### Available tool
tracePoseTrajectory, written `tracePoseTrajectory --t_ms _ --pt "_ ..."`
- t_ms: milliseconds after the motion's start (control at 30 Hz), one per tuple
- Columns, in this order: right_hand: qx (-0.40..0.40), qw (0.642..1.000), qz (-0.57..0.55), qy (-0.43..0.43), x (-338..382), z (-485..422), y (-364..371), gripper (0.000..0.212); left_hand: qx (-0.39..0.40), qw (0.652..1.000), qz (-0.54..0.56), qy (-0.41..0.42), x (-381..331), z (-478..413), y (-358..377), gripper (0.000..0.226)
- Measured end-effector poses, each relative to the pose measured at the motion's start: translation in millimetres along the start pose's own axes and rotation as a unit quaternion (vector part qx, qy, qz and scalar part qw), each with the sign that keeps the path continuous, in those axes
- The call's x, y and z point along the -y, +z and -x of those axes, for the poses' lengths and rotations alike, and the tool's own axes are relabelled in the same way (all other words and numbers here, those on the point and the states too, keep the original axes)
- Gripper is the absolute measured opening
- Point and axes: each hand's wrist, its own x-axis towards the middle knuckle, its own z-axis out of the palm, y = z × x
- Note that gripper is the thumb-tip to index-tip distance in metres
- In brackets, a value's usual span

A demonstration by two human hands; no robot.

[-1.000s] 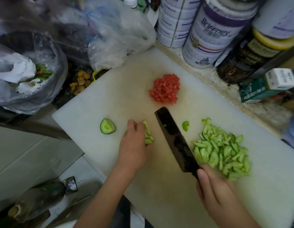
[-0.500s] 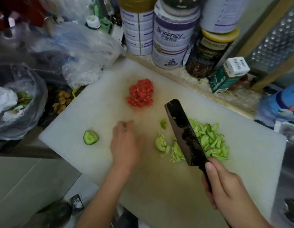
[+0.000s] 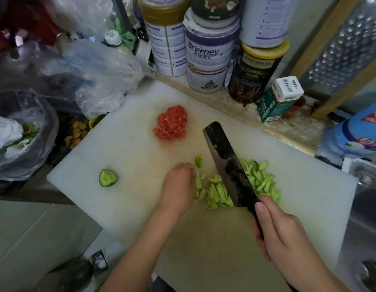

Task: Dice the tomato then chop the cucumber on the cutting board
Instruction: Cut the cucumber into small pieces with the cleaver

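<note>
Gripping knife (image 3: 229,165) — right hand (image 3: 286,234), "Briffney" tin (image 3: 208,57) behind

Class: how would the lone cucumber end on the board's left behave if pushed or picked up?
The cucumber end lies cut face upward on curved skin, so a push would probably rock it. Its moist-looking flesh may feel slippery.

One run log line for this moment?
right hand: grips black cleaver | left hand: touches chopped green cucumber | red diced tomato: piled on white cutting board
</note>
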Motion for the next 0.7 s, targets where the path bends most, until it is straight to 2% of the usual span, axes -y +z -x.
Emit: tracePoseTrajectory --t_ms 67,167,300,433,500,600,700 --pt "0.003 1.000 -0.006 0.004 0.6 -0.3 -2.7 0.024 -0.031 0.998 -0.052 -0.011 -0.1 -11.3 -3.2 0.025" --pt "0.001 1.000 -0.014 0.013 0.0 -0.4 -4.0 0.025 -0.013 0.996 -0.087 -0.017 -11.2 -28.4 0.2 0.035" --pt "0.003 1.000 -0.017 0.019 2.8 -1.5 -1.1 0.024 -0.005 0.995 -0.104 0.006 -21.3 -42.2 8.9 0.021" --pt "0.010 1.000 -0.010 0.007 10.4 -5.1 6.9 0.026 -0.040 0.998 -0.047 -0.024 -7.8 -41.8 2.4 0.017" --pt "0.019 1.000 -0.007 -0.008 17.9 -9.0 14.3 0.026 -0.062 0.996 0.028 -0.063 5.4 -40.1 -6.8 0.016" --pt "0.041 0.999 0.001 -0.028 34.5 -17.4 31.3 0.027 -0.129 0.979 0.132 -0.081 30.3 -28.4 -38.7 0.018" --pt "0.068 0.996 0.029 -0.047 57.3 -27.2 55.8 0.035 -0.267 0.952 0.137 -0.059 65.8 -1.4 -93.7 0.023"
